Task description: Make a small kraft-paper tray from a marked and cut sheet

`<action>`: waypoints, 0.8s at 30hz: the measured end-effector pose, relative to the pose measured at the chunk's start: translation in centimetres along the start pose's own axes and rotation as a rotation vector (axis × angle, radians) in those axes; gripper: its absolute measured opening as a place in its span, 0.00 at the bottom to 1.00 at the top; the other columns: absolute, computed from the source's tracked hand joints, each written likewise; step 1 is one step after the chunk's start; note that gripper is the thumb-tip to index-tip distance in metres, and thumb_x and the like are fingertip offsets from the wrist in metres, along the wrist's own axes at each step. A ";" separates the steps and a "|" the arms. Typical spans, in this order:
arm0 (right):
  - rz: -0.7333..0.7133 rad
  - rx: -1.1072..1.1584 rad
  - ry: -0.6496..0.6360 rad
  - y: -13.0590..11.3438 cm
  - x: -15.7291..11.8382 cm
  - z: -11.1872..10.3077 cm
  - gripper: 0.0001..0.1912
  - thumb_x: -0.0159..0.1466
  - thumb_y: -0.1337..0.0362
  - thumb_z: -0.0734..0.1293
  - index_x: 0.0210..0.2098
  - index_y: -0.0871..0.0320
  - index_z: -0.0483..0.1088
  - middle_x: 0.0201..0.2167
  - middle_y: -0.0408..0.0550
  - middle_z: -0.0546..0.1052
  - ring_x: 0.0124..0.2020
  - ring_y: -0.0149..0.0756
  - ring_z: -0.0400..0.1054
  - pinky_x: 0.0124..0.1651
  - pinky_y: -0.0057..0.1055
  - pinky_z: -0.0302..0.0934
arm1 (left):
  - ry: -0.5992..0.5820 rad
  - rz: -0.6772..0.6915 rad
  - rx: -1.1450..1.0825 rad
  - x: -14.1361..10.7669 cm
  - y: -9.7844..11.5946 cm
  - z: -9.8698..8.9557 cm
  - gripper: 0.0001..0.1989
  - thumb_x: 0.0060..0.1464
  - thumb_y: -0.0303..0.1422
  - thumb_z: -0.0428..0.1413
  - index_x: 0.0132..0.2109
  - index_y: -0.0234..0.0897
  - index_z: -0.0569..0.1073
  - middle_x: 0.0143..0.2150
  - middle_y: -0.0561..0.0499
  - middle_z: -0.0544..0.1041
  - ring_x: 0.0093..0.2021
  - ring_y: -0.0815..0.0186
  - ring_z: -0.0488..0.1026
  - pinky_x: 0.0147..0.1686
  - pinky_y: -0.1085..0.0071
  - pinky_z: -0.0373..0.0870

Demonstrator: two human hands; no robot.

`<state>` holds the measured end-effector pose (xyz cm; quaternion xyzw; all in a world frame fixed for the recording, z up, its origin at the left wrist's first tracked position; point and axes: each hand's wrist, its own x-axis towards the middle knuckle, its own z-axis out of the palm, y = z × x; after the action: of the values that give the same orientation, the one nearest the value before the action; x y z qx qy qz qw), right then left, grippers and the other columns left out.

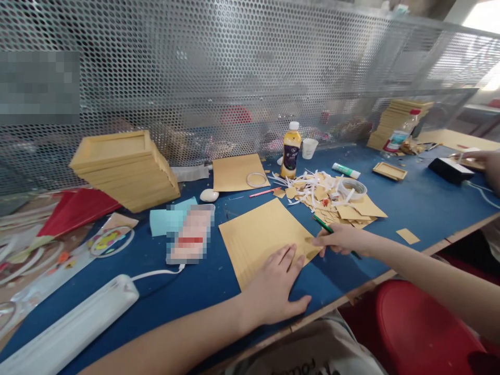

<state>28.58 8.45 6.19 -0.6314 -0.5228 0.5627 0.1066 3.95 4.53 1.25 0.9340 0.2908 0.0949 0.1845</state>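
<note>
A square sheet of brown card (263, 234) lies at an angle on the blue table (187, 297). My left hand (277, 281) rests flat on its near part, fingers spread and nothing held. At the sheet's right corner, my right hand (339, 239) is closed around a green pen (322, 224), its fingertips touching the card. To the right and behind lies a pile of paper scraps and white strips (316, 190), with a roll of tape (353, 189) on it. Another brown sheet (234, 174) is behind, a white ring on it.
Stacked brown trays (125, 166) stand at the back left, near a phone (191, 234) and a white power strip (74, 328). A drink bottle (290, 151) and paper cup (309, 148) stand behind. Another person's hand (490, 164) is at the far right beside a black box (449, 170).
</note>
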 end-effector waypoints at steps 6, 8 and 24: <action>-0.052 -0.235 -0.003 -0.1 1.0 0.2 0.17 0.51 0.51 0.72 0.21 0.59 0.69 0.18 0.42 0.69 0.18 0.25 0.52 0.19 0.23 0.44 | 0.010 -0.018 -0.030 0.0 0.2 -0.1 0.37 0.55 0.50 0.54 0.65 0.31 0.59 0.69 0.37 0.50 0.69 0.49 0.45 0.66 0.53 0.49; -0.062 -0.257 -0.035 -0.4 1.1 0.0 0.18 0.51 0.50 0.72 0.21 0.59 0.69 0.19 0.42 0.69 0.19 0.25 0.53 0.20 0.24 0.46 | 0.014 -0.033 -0.044 0.0 0.3 -0.1 0.37 0.55 0.49 0.54 0.65 0.32 0.60 0.69 0.38 0.51 0.69 0.50 0.45 0.66 0.53 0.49; -0.075 -0.306 0.062 -0.4 0.9 -4.9 0.21 0.54 0.47 0.70 0.24 0.60 0.70 0.19 0.43 0.69 0.17 0.25 0.51 0.19 0.26 0.42 | 0.001 -0.039 -0.067 0.0 0.1 -0.2 0.38 0.55 0.49 0.54 0.66 0.33 0.58 0.70 0.38 0.49 0.70 0.51 0.45 0.66 0.54 0.48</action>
<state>32.20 11.60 7.62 -0.6373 -0.6223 0.4521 0.0462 3.96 4.48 1.48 0.9215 0.3056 0.1013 0.2173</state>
